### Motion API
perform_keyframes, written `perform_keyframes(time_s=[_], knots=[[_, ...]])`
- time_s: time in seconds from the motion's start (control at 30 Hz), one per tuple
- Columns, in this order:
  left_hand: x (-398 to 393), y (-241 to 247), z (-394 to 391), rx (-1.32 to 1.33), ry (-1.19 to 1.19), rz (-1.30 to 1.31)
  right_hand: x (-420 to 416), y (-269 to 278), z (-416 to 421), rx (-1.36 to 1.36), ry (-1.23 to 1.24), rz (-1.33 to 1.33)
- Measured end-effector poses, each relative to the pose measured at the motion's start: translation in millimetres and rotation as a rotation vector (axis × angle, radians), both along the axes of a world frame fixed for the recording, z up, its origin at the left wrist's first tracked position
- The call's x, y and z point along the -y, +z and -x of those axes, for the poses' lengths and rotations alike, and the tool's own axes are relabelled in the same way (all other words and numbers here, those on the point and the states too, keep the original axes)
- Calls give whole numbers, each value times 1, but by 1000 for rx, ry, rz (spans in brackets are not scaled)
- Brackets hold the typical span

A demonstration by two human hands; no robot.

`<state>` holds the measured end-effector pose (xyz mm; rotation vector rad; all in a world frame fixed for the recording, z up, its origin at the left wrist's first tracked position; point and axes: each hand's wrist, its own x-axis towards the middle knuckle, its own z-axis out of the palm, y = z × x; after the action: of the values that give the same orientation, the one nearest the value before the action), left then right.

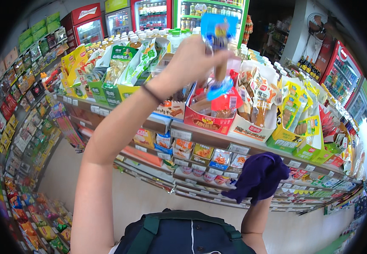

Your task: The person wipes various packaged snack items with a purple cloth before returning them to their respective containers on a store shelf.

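Observation:
My left hand [199, 60] is raised over the snack display and grips a packaged sausage snack [220, 47] in a blue and clear wrapper, a little blurred. Below it stands a red cardboard display box [209, 124] with similar packets, some with red and blue ends. A white box [250, 130] of brown snack packets adjoins it on the right. My right hand is hidden under a bunched dark purple cloth [259, 177], held low in front of the shelf edge; only the forearm shows beneath it.
Green and yellow snack boxes [107, 95] line the shelf's left part, yellow-green boxes [285, 141] its right. Bottles [175, 38] stand behind. Lower shelves hold packets and cups [209, 177]. A stocked rack [21, 127] curves along the left; drinks fridges [151, 16] stand at the back.

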<state>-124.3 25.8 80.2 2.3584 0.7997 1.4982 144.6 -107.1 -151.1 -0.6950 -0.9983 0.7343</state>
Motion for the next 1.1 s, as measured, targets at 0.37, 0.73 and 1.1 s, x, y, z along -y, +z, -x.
perform_keyframes(time_s=[0.37, 0.73, 1.1], knots=[[-106, 12, -30, -252, 420, -147, -22, 70, 43, 643, -276, 299], [-121, 8, -19, -428, 264, 287, -74, 68, 3, 122, 427, 210], [-103, 34, 62, -697, 224, 322, -86, 71, 10, 84, 327, 148]])
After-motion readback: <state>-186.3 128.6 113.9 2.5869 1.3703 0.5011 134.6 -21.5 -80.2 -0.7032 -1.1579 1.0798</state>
